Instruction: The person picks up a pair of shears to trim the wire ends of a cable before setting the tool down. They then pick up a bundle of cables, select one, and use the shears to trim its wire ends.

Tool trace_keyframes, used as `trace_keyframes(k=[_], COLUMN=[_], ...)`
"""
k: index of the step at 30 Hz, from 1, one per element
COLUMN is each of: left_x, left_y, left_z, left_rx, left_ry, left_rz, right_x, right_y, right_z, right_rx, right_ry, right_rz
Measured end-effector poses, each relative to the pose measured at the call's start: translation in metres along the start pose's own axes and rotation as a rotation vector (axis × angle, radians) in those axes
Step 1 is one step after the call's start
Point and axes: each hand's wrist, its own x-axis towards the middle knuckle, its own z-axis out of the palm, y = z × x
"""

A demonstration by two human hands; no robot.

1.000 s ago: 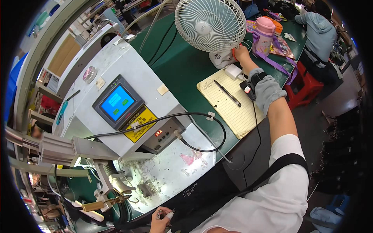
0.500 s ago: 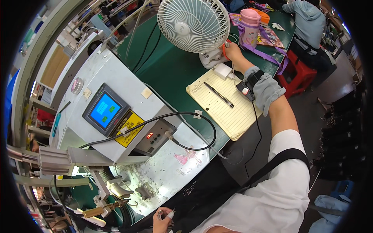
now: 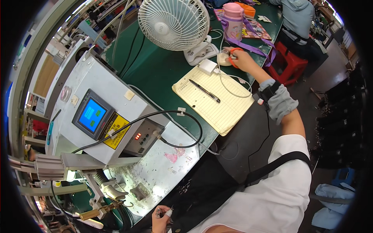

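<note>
My right hand (image 3: 243,61) is stretched out over the green bench, closed round the orange handles of a pair of scissors (image 3: 232,53). Its fingertips are at a small pale round container (image 3: 223,59), beside the base of the white fan (image 3: 173,25). Whether they touch the container I cannot tell. Low in the picture, in front of the machine, my left hand (image 3: 159,221) is curled closed. Something small and dark, metallic-looking, shows at its fingers. A white piece (image 3: 168,213) sits at one fingertip, perhaps a finger cover. What the left hand holds is too small to name.
A yellow lined notepad (image 3: 210,105) bears a black pen (image 3: 204,91) and a white charger (image 3: 208,66) with its cord. Behind stands a pink bottle (image 3: 233,23) with a purple strap. The white machine (image 3: 105,112) with a lit screen fills the left; a red stool (image 3: 287,66) is at right.
My right hand has drawn away from the fan base toward the right, with the scissors; the pale container now shows. The whole view has shifted slightly. My left hand stays curled in place.
</note>
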Motion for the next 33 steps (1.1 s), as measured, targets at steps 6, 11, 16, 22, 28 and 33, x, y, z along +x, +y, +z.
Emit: trace_keyframes(k=[6,11,16,22,28,33], left_x=[-0.001,-0.004,-0.008,-0.009,-0.004,-0.009], left_y=[-0.001,-0.006,-0.007,-0.011,-0.024,-0.016], left_z=[0.003,-0.001,0.0,0.0,-0.01,-0.002], left_rx=[-0.023,-0.028,-0.03,-0.043,-0.044,-0.071], left_ry=[-0.007,0.005,-0.001,0.003,-0.003,0.003], left_rz=[0.019,0.036,0.044,0.051,0.06,0.065], right_x=[-0.005,-0.006,-0.046,-0.067,-0.07,-0.077], right_y=[0.0,-0.03,-0.067,-0.07,-0.107,-0.12], right_z=[0.001,-0.043,-0.047,-0.024,-0.001,0.023], right_rx=[0.071,0.268,0.819,0.159,0.48,0.318], right_ry=[-0.124,-0.362,-0.419,-0.424,-0.492,-0.419], right_rz=[-0.07,0.444,0.153,-0.175,-0.149,-0.288])
